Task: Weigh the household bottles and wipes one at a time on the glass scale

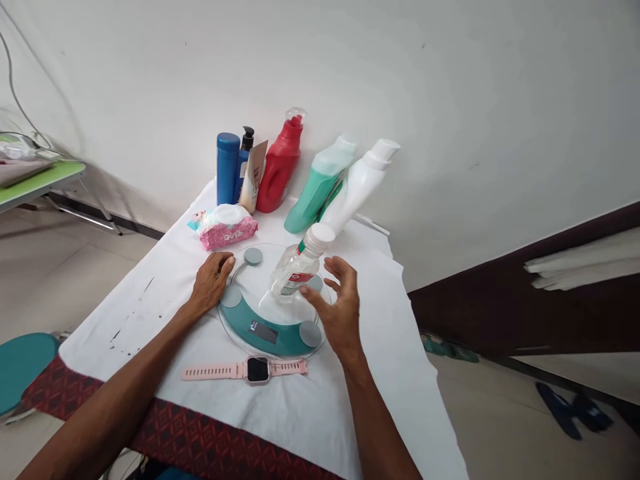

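A round glass bathroom scale (pixel 240 322) with a teal band and a small display lies on the white-covered table. On it stands a clear bottle (pixel 294 267) with a white cap and a red and green label. My right hand (pixel 343 310) is just right of the bottle, thumb and fingers apart, holding nothing. At the scale's left rim rests my left hand (pixel 213 283), its fingers curled in and partly hidden, with nothing visible in them. A pink smartwatch (pixel 258 370) lies strap-out in front of the scale.
Behind the scale are a pink wipes pack (pixel 229 232), a blue bottle (pixel 228 170), a blue pump bottle (pixel 243 160), a beige tube (pixel 254 177), a red bottle (pixel 281 163), a green bottle (pixel 317 187) and a white bottle (pixel 357 187). A teal stool (pixel 25 367) stands left.
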Demonstrator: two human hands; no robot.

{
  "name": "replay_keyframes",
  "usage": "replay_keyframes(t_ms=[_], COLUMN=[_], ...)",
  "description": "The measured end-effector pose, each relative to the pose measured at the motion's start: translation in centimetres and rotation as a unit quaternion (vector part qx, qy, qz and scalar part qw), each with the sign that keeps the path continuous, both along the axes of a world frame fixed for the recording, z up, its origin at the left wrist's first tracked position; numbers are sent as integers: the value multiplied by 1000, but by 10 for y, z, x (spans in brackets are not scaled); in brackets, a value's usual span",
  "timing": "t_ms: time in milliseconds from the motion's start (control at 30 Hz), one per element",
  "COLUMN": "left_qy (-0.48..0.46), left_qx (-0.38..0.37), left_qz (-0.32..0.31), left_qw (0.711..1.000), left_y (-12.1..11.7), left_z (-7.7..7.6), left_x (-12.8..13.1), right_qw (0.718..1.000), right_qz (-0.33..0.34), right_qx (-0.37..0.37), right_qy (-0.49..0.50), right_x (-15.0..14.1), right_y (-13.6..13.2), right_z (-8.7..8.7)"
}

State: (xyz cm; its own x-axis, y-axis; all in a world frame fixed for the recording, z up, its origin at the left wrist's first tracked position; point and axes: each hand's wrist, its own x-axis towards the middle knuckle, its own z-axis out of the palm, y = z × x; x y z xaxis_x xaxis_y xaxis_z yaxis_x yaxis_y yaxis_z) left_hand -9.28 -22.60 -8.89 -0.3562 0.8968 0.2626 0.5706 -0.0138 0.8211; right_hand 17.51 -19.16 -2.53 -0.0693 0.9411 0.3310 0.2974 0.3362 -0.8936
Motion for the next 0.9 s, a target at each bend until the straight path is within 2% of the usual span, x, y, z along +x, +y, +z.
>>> replay_keyframes(t_ms=[100,233,367,467,567,633,733,800,900], left_qy=[-1,-7,-7,-6,-4,-5,-6,-5,-4], left_qx=[-1,-3,-15,-25,-28,-31,-37,-39,-41], left_qz=[-3,-1,7,11,12,15,21,26,31], left_qw=[1000,1000,1000,1000,1000,999,999,999,999], left_y=[0,0,-1,-1,-1,-1,0,1,1], left_z=[0,1,3,5,5,5,5,4,3], left_x=[0,0,0,-1,0,0,2,2,2], right_qw=[999,998,998,999,996,990,967,954,948], right_qz=[23,-19,-43,-45,-85,-133,-247,-295,-313], right_qx=[-10,-25,-18,-23,3,33,62,52,44], right_qy=[-22,-46,-47,-17,33,45,4,-23,-31], right_x=[-23,-42,-45,-37,-15,10,51,73,92], right_y=[3,9,10,11,22,42,94,136,196], right_z=[2,-12,-20,-12,5,14,18,14,1])
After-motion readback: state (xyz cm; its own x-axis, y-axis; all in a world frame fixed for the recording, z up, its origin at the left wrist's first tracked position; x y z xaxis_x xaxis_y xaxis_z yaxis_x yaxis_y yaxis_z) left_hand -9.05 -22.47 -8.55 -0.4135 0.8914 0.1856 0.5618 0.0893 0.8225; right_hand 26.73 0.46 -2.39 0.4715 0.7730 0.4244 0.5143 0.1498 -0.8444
